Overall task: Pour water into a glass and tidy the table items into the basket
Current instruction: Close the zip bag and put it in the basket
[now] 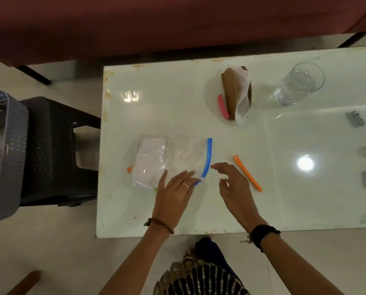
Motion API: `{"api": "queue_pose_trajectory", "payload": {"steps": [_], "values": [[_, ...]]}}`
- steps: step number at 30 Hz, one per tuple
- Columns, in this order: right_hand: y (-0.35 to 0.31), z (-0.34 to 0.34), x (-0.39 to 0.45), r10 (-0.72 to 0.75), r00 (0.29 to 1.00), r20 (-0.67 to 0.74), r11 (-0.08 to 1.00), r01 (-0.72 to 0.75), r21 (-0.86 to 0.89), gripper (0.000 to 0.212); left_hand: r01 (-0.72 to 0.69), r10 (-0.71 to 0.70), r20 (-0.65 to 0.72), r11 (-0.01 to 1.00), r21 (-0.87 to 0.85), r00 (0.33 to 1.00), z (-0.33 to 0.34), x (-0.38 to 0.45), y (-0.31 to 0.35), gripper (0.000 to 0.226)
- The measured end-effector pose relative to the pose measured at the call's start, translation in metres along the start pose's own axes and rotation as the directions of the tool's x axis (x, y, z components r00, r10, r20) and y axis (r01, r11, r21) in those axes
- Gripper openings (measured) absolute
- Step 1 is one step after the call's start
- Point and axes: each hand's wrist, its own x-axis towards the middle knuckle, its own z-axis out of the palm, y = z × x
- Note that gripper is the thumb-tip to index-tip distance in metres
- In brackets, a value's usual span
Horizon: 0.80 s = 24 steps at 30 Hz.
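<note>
Basket (5, 145) far left on stool (56, 150). Bag (169, 160) on table (178, 220); left hand (175, 190) flat on it, fingers straight. Right hand (233, 184) loosely spread above table, empty. Clip (248, 173) beside it. Glass (299, 84) far right

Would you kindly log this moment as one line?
left hand: flat on zip bag | right hand: open, beside blue seal strip | orange clip: on table | glass: upright

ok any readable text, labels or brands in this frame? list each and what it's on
None readable.
Grey basket: a small white tag on its wall, print too blurred to read.
Zip bag, glass, orange clip: no print visible.
</note>
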Motion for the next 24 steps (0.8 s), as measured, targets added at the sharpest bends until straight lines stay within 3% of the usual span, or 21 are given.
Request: {"api": "queue_pose_trajectory", "payload": {"steps": [3, 6, 8, 12, 18, 24], "values": [[-0.031, -0.011, -0.006, -0.298, 0.952, 0.075, 0.948, 0.304, -0.093, 0.035, 0.080, -0.102, -0.162, 0.987, -0.141, 0.981, -0.034, 0.005, 0.010, 0.029], [-0.072, -0.015, -0.011, -0.424, 0.903, 0.074, 0.897, 0.430, -0.105, 0.025, 0.142, -0.227, -0.248, 0.938, -0.317, 0.942, -0.076, 0.009, 0.022, 0.036], [-0.103, -0.016, -0.015, -0.481, 0.876, 0.021, 0.871, 0.481, -0.101, 0.017, 0.190, -0.356, -0.283, 0.856, -0.480, 0.891, -0.103, 0.012, 0.028, 0.025], [-0.147, -0.013, -0.024, -0.544, 0.838, -0.047, 0.832, 0.531, -0.158, 0.019, 0.246, -0.576, -0.270, 0.662, -0.708, 0.772, -0.140, 0.022, 0.025, 0.015], [-0.146, -0.024, -0.024, -0.538, 0.842, -0.048, 0.825, 0.513, -0.238, 0.009, 0.207, -0.670, -0.307, 0.572, -0.793, 0.676, -0.169, 0.031, -0.005, 0.025], [-0.122, -0.036, -0.022, -0.464, 0.886, 0.000, 0.863, 0.452, -0.223, 0.008, 0.275, -0.776, -0.254, 0.478, -0.834, 0.578, -0.161, 0.037, -0.028, 0.026]]}}
